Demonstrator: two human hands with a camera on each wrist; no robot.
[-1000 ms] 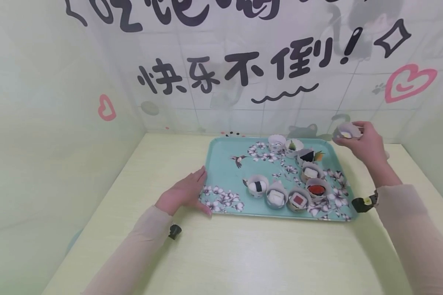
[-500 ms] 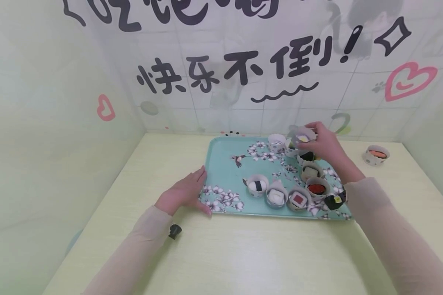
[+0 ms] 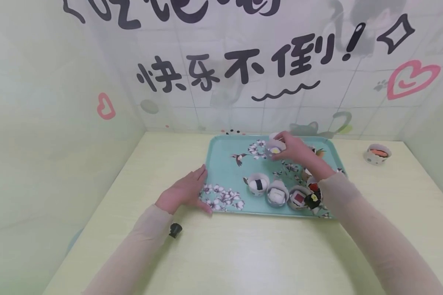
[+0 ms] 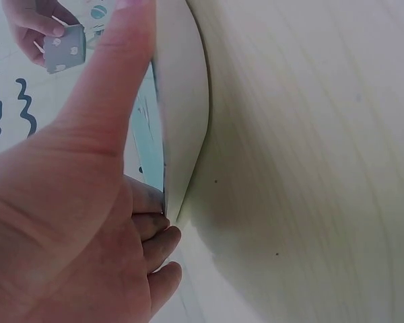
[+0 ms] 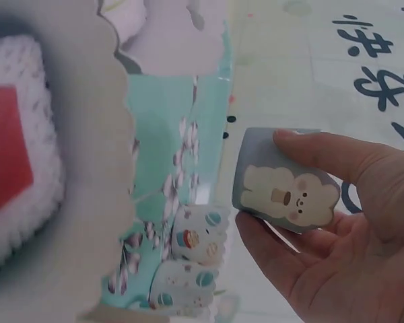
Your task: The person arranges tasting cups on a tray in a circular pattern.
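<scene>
My left hand (image 3: 184, 186) rests at the left edge of a turquoise flower-print tray (image 3: 223, 170), fingers along the side and thumb at the front corner. In the left wrist view, its thumb (image 4: 101, 87) lies straight along the rim. My right hand (image 3: 297, 151) holds a small scalloped paper cup (image 3: 274, 148) over the back middle of the tray, thumb and fingers on its sides. A white toy piece with a yellow spot sits inside. A bear print shows on the cup (image 5: 283, 192) in the right wrist view.
Along the tray's front stand paper cups with toy sushi: a black-banded one (image 3: 257, 185), a white one (image 3: 277, 197) and a red-centred one (image 3: 299, 198). My right arm partly covers further cups. Another cup (image 3: 377, 154) with an orange-topped piece stands on the table, right of the tray.
My right hand has carried the cup leftward from beyond the tray's right side to over its back middle. My left hand has stayed at the tray's left edge.
</scene>
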